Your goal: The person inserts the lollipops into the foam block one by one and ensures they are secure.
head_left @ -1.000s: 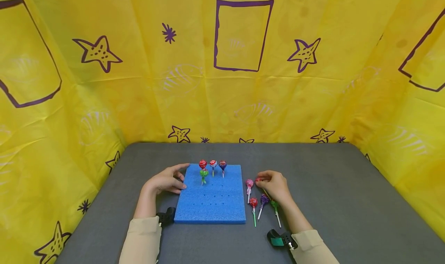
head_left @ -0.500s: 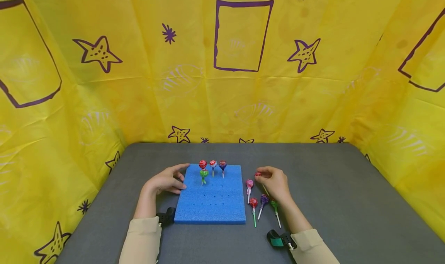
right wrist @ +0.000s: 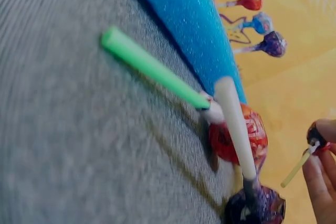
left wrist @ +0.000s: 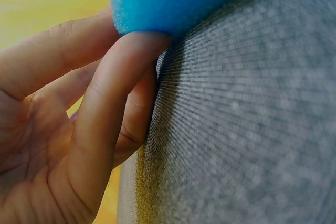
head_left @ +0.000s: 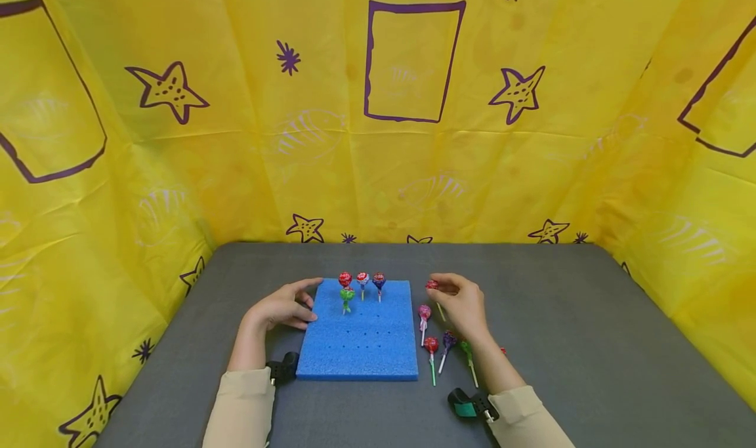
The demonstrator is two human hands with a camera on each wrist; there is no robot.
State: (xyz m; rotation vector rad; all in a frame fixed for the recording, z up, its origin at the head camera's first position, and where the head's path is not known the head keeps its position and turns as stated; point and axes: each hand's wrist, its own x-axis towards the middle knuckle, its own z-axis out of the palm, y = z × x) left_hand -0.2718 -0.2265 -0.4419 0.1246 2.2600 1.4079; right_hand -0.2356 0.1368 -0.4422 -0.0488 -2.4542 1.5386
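My right hand (head_left: 465, 302) pinches a lollipop (head_left: 433, 285) by its red-wrapped head, just off the right side of the blue foam board (head_left: 354, 359). Its yellow stick (right wrist: 295, 169) slants downward in the right wrist view. At the board's left edge rests my left hand (head_left: 279, 307), thumb (left wrist: 113, 82) against the foam's side and index finger reaching the far corner. Lollipops in red (head_left: 345, 279), green (head_left: 346, 294), white-and-red (head_left: 362, 277) and dark purple (head_left: 378, 279) stand upright in the board's far part. Small holes dot the rest of the foam.
Right of the board lie pink (head_left: 424, 311), red (head_left: 431, 344), purple (head_left: 449, 339) and green (head_left: 466, 348) lollipops on the grey table (head_left: 590, 343). Something small and red (head_left: 503, 350) peeks out behind my right wrist. A yellow patterned cloth (head_left: 413, 172) encloses the table.
My right hand has lifted the lollipop from the group and moved it away from me and slightly left. My left hand stays at the board's edge.
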